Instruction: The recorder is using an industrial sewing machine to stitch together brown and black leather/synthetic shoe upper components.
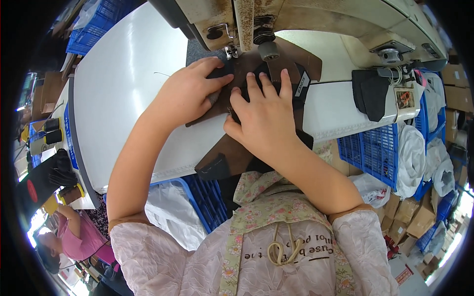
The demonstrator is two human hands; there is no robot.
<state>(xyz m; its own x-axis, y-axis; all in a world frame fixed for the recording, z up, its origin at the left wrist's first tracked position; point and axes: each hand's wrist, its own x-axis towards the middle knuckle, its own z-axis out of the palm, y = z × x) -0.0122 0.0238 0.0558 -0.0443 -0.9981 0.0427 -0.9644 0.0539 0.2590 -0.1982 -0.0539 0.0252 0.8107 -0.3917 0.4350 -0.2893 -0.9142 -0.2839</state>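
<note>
A sewing machine's presser foot stands over a dark brown leather-like workpiece with black parts and a small pale label. Just before the foot, my left hand is closed about a dark blue-black piece of fabric, its thumb and forefinger bent over the edge. My right hand lies on the workpiece with fingers spread, pressing it down. The brown flap hangs over the table's front edge toward my lap. My fingers hide part of the work.
The machine arm spans the white table at the back. A black cloth pouch hangs at the right. Blue crates with white bags stand below. Thread spools and a person in pink are at the left.
</note>
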